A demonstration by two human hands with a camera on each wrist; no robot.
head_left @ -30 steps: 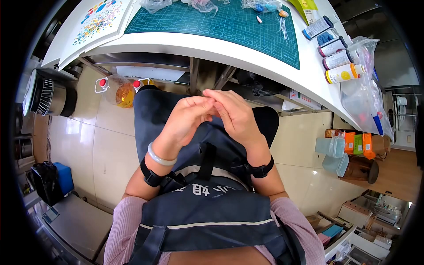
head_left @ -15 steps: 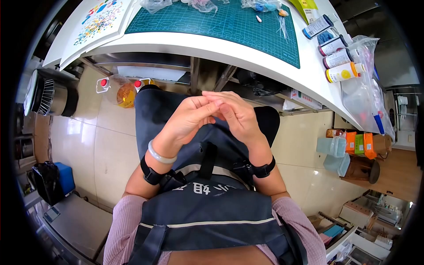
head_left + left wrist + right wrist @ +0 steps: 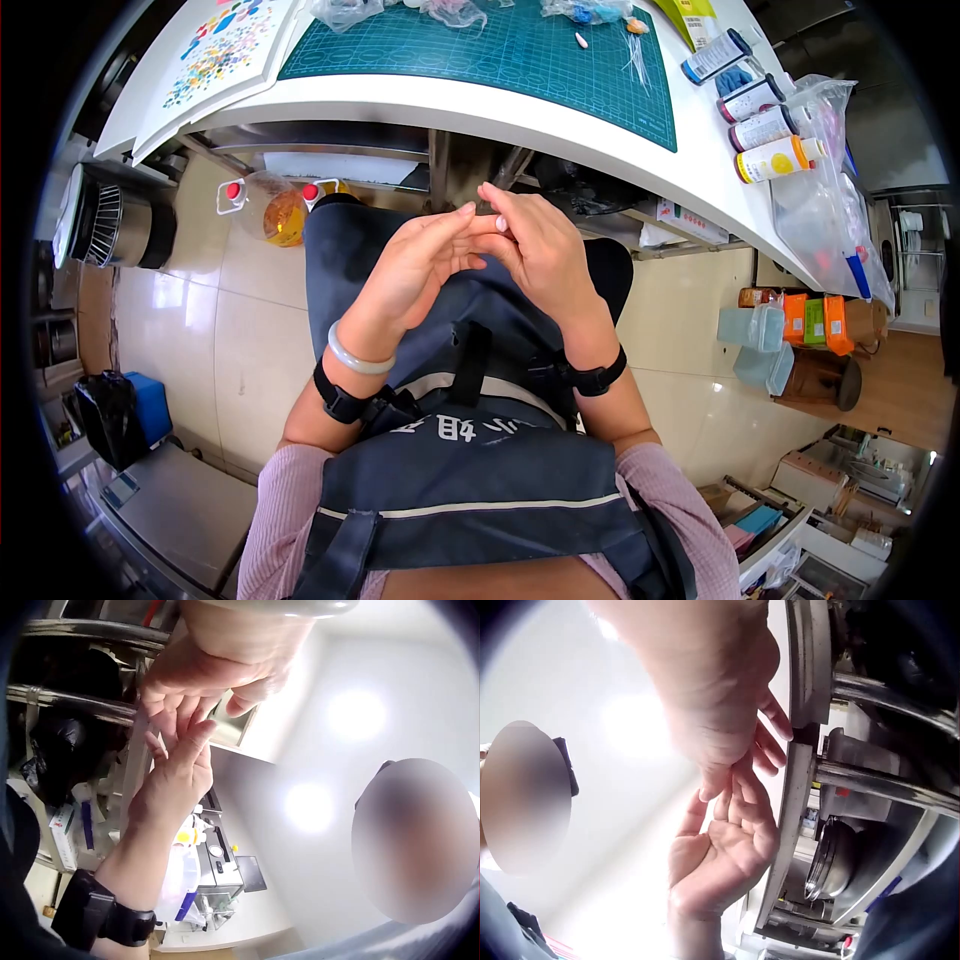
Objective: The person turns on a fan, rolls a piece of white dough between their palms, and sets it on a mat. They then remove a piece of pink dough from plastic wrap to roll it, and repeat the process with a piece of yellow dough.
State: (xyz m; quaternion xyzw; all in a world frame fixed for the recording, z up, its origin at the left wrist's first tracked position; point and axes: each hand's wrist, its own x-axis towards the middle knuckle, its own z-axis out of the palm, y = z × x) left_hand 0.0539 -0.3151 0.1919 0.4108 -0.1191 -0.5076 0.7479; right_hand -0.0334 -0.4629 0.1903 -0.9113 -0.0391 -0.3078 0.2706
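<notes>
In the head view my left hand [image 3: 420, 262] and right hand [image 3: 548, 255] meet over the lap, in front of the dark apron [image 3: 350, 260]. The left hand lies palm up, its fingers fairly straight and reaching under the right. Fingers of the right hand overlap the left fingertips; in the left wrist view its thumb [image 3: 196, 739] presses on them. A small pale spot shows where the fingertips meet; I cannot tell whether it is a nail or a held piece. On the green cutting mat [image 3: 460, 75] lies a small pale pink piece [image 3: 581, 40].
The white table's edge [image 3: 400, 112] runs beyond the hands. Bottles [image 3: 765, 160] and a clear plastic bag [image 3: 815, 220] are at its right, a sheet with coloured dots [image 3: 222, 55] at its left. Thin white sticks [image 3: 638, 68] lie on the mat. An oil jug [image 3: 280, 215] stands below.
The hands were cupped closely together with fingers overlapping. Now the left thumb and right index finger have lifted and spread apart, uncovering the meeting fingertips.
</notes>
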